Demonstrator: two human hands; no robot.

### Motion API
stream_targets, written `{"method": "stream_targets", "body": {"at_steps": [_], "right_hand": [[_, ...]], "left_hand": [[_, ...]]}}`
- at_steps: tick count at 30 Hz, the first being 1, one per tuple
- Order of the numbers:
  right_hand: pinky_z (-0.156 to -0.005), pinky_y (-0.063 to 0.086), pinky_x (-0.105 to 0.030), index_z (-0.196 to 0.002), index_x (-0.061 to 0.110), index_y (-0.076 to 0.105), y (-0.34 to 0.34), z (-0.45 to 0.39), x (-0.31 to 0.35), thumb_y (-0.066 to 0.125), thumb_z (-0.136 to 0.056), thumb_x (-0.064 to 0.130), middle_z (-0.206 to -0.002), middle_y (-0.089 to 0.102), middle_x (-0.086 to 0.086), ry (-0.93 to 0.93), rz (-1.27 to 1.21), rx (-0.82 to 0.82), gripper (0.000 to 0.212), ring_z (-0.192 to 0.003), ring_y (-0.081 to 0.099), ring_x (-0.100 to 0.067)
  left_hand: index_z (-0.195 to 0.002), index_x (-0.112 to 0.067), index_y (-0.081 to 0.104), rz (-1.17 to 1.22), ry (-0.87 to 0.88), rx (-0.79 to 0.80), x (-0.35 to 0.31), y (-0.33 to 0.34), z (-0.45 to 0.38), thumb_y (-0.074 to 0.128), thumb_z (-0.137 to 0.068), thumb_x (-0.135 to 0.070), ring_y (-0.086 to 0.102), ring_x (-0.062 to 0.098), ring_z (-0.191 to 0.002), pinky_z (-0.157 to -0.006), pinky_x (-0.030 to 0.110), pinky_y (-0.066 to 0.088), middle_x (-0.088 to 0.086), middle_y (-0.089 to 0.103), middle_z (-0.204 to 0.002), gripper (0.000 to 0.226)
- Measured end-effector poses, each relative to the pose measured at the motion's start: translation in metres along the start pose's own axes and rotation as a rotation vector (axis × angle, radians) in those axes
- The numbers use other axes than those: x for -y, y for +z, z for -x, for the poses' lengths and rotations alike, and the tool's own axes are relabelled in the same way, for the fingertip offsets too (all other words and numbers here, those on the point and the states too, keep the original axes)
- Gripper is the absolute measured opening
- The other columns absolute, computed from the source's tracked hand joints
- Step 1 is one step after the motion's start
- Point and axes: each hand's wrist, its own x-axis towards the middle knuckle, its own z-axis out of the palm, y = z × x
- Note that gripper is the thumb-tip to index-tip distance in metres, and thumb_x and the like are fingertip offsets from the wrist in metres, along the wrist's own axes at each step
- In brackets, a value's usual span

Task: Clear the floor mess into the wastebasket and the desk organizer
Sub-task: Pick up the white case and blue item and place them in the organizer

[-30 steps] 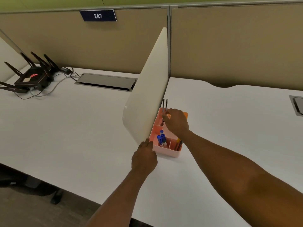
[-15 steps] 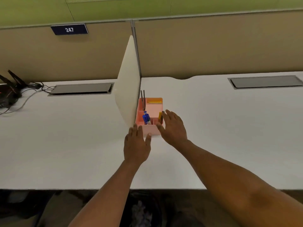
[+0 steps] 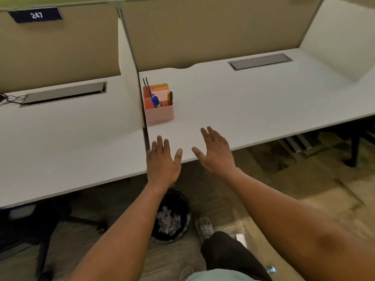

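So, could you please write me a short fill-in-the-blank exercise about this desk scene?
1. The pink desk organizer stands on the ____.
2. The black wastebasket on the floor holds crumpled ____.
3. The left hand and right hand are both open and hold ____.
4. The sign on the partition reads ____.

Missing words: desk; paper; nothing; 247

Open-plan office, tan cubicle partitions [image 3: 203, 33] at 12 o'clock, numbered plate "247" [image 3: 35, 15] at 11 o'clock, long white desks [image 3: 253, 102] with cable hatches [image 3: 260, 61], desk organizer [image 3: 159, 109] of pens, wastebasket [image 3: 172, 218] at 6 o'clock
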Motion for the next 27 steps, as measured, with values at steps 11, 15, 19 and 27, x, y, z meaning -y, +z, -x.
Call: {"method": "stream_targets", "body": {"at_steps": [11,15,19,27], "right_hand": [[-0.118,0.022,-0.044,-0.148,0.025,0.02,-0.013,0.116,-0.064,0.023,-0.09,0.071,-0.157,0.025,-0.006,0.186,-0.028,-0.024,0.075,-0.146,0.023,-0.024],[-0.116,0.027,-0.044,-0.146,0.025,0.027,-0.006,0.152,-0.096,0.029,-0.094,0.062,-0.154,0.031,-0.005,0.281,-0.061,0.012,0.064,-0.144,0.027,-0.023],[-0.115,0.029,-0.042,-0.145,0.018,0.033,0.004,0.186,-0.141,0.035,-0.098,0.051,-0.151,0.037,-0.008,0.38,-0.079,0.074,0.057,-0.141,0.032,-0.025],[-0.106,0.036,-0.039,-0.137,0.007,0.045,0.06,0.243,-0.247,0.038,-0.101,0.03,-0.137,0.053,-0.016,0.506,-0.187,0.172,0.043,-0.127,0.047,-0.032]], "left_hand": [[-0.152,-0.014,0.018,0.027,0.188,0.095,-0.057,0.042,0.08,0.027,-0.097,-0.056,0.004,0.024,-0.151,-0.12,0.045,0.009,0.007,0.006,-0.163,0.069],[-0.151,-0.012,0.02,0.031,0.205,0.16,-0.072,0.071,0.1,0.034,-0.098,-0.049,0.005,0.025,-0.151,-0.122,0.044,0.01,0.008,0.007,-0.163,0.066],[-0.15,-0.01,0.026,0.045,0.222,0.222,-0.092,0.108,0.116,0.041,-0.098,-0.042,0.011,0.027,-0.15,-0.121,0.046,0.015,0.011,0.013,-0.162,0.063],[-0.145,-0.008,0.036,0.075,0.167,0.323,-0.134,0.207,0.149,0.048,-0.096,-0.031,0.016,0.028,-0.149,-0.121,0.045,0.019,0.012,0.019,-0.161,0.056]]}}
